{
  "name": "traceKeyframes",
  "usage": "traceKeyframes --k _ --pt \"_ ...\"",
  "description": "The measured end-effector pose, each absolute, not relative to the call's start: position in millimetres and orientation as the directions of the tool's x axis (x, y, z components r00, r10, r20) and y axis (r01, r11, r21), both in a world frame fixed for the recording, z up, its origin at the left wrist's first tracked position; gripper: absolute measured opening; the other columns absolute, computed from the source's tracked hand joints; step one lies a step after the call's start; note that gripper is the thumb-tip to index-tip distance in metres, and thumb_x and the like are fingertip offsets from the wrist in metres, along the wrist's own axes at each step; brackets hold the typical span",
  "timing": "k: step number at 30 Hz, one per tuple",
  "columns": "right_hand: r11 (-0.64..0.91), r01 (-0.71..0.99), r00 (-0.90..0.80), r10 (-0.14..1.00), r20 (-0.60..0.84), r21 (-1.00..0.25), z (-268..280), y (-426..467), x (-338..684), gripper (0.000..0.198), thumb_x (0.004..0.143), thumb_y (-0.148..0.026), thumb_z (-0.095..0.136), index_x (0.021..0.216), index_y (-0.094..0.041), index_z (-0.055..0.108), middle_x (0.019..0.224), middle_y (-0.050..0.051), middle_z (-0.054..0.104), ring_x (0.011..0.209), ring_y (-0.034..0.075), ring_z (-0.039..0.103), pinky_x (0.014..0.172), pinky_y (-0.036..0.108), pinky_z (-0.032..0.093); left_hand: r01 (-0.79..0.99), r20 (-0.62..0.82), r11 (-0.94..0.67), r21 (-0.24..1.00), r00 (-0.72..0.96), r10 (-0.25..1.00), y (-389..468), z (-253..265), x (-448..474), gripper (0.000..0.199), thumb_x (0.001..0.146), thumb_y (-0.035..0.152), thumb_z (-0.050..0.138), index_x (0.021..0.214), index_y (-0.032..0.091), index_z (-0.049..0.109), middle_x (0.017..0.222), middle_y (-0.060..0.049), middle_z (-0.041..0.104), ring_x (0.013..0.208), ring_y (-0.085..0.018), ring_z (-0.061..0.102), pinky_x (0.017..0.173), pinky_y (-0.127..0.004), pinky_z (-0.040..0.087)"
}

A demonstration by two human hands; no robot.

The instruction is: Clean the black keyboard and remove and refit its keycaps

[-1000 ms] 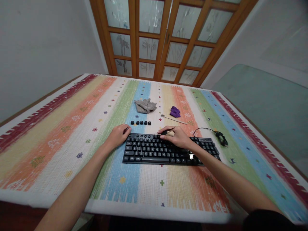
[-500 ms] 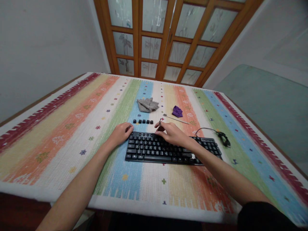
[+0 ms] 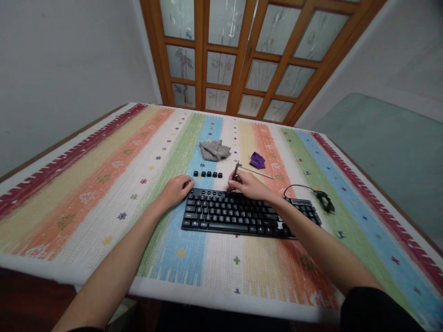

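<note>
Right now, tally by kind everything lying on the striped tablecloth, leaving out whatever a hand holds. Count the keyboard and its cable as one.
Keyboard with cable: 1
Loose black keycaps: 5
Crumpled fabric pieces, grey and purple: 2
Thin rod: 1
Total: 9

Dim, even light here, and the smooth grey wall (image 3: 69, 60) sits dull while whitish reflections streak the frosted, plant-patterned glass panes (image 3: 223, 20); a pale glint on the black plastic keyboard (image 3: 224, 216), its legends too soft to read, deep shadow below the striped multicoloured tablecloth (image 3: 221, 258), wide-angle stretch towards the edges
</note>
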State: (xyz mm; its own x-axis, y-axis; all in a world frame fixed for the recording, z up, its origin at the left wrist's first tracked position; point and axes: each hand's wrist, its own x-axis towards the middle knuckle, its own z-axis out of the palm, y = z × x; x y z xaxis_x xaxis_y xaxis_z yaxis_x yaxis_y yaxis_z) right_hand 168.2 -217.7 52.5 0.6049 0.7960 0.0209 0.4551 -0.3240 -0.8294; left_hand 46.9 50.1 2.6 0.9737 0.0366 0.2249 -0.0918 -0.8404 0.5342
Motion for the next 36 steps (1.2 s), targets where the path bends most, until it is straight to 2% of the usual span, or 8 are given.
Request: traceKeyframes --k 3,6,11,15,20,25,33,36 --pt "-0.317 0.257 0.621 0.778 -0.095 -0.913 46.9 -214.4 178.8 0.023 0.089 -0.040 0.068 0.084 -0.021 0.056 0.073 0.005 0.074 0.069 0.019 0.071 0.067 0.032 0.055 -0.089 0.226 -0.842 0.532 0.973 0.041 49.7 3.4 46.9 0.029 0.097 0.036 0.046 0.085 0.018 0.066 0.079 -0.004 0.067 0.072 -0.019 0.060 0.077 -0.034 0.048" --pt "-0.311 0.136 0.594 0.786 -0.174 -0.941 46.0 -213.0 186.4 0.034 0.084 -0.049 0.074 0.083 -0.020 0.057 0.072 0.006 0.075 0.067 0.018 0.070 0.066 0.033 0.057 -0.087 0.231 -0.839 0.537 0.972 0.047 49.6 3.4 46.8 0.028 0.096 0.036 0.047 0.085 0.018 0.066 0.079 -0.005 0.067 0.072 -0.019 0.060 0.077 -0.034 0.048" --pt "-0.210 0.027 0.603 0.783 -0.151 -0.977 46.9 -216.3 190.6 0.044 0.078 -0.055 0.080 0.089 -0.020 0.056 0.082 0.008 0.078 0.075 0.020 0.074 0.075 0.036 0.059 -0.099 0.260 -0.810 0.579 0.963 0.068 50.7 3.6 46.3 0.029 0.096 0.037 0.048 0.088 0.019 0.068 0.082 -0.005 0.070 0.073 -0.019 0.061 0.077 -0.034 0.050" --pt "-0.144 -0.001 0.622 0.775 -0.114 -0.990 47.0 -218.7 190.1 0.049 0.073 -0.057 0.082 0.090 -0.021 0.055 0.086 0.009 0.079 0.080 0.021 0.075 0.081 0.038 0.058 -0.163 0.357 -0.776 0.609 0.930 0.086 45.5 10.5 47.4 0.028 0.097 0.038 0.050 0.092 0.019 0.069 0.083 -0.004 0.071 0.072 -0.018 0.062 0.076 -0.033 0.051" --pt "-0.076 -0.001 0.637 0.769 -0.060 -0.997 52.2 -217.8 184.9 0.047 0.076 -0.058 0.080 0.091 -0.020 0.056 0.091 0.011 0.079 0.084 0.021 0.075 0.084 0.040 0.058 -0.356 0.446 -0.744 0.565 0.891 -0.088 19.4 30.1 50.0 0.024 0.095 0.036 0.060 0.109 0.018 0.068 0.085 -0.001 0.068 0.064 -0.013 0.057 0.074 -0.030 0.052" --pt "0.004 -0.110 0.644 0.762 -0.068 -0.994 56.9 -215.5 176.3 0.046 0.076 -0.054 0.082 0.093 -0.020 0.057 0.093 0.011 0.079 0.083 0.021 0.075 0.086 0.040 0.057 -0.517 0.529 -0.704 0.486 0.816 -0.234 -11.7 46.8 52.9 0.027 0.097 0.032 0.062 0.121 0.021 0.065 0.091 -0.002 0.065 0.075 -0.014 0.060 0.079 -0.030 0.053" --pt "0.102 -0.293 0.686 0.715 -0.135 -0.951 56.0 -212.6 167.9 0.037 0.077 -0.043 0.084 0.089 -0.020 0.058 0.090 0.008 0.079 0.075 0.018 0.075 0.083 0.036 0.059 -0.540 0.625 -0.705 0.460 0.761 -0.175 -24.5 51.1 60.4 0.015 0.095 0.026 0.067 0.108 0.019 0.068 0.087 -0.001 0.065 0.073 -0.013 0.059 0.070 -0.026 0.051" --pt "0.118 -0.299 0.712 0.688 -0.139 -0.947 54.5 -210.0 167.2 0.036 0.077 -0.041 0.085 0.088 -0.020 0.059 0.087 0.007 0.079 0.073 0.017 0.075 0.083 0.035 0.060 -0.514 0.614 -0.691 0.509 0.779 -0.127 -29.2 49.2 63.5 0.012 0.092 0.022 0.067 0.103 0.019 0.070 0.087 -0.001 0.065 0.072 -0.013 0.060 0.071 -0.027 0.054"
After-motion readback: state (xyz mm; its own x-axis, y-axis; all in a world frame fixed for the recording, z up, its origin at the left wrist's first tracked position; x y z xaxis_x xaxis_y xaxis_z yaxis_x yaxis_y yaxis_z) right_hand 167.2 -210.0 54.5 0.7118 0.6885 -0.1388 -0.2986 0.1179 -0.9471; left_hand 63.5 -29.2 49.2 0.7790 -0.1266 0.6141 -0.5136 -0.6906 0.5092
